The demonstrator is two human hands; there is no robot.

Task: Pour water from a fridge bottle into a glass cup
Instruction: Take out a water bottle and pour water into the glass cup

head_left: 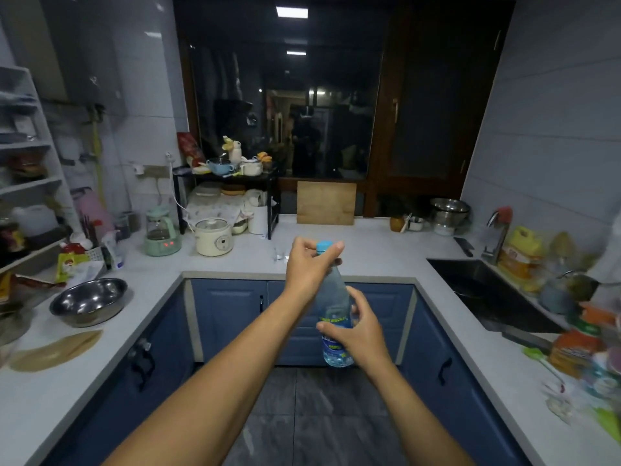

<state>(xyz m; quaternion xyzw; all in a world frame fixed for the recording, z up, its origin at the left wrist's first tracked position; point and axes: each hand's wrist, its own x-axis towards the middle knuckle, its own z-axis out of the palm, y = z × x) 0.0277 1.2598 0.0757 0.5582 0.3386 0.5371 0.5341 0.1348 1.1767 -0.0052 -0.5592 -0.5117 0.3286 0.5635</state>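
A clear plastic water bottle (332, 307) with a blue label and a blue cap (324, 246) is held upright in the air in front of the blue cabinets. My right hand (359, 332) grips its lower body around the label. My left hand (307, 267) is at the top, with its fingers pinched around the cap. A small clear glass cup (279, 254) stands on the white counter just left of my left hand, near the counter's front edge.
White counter (369, 243) runs in a U. Steel bowl (89, 301) and clutter at left; green kettle (161, 235) and white cooker (214, 237) at back left. Cutting board (326, 202) leans at the window. Sink (484, 290), tap and bottles at right.
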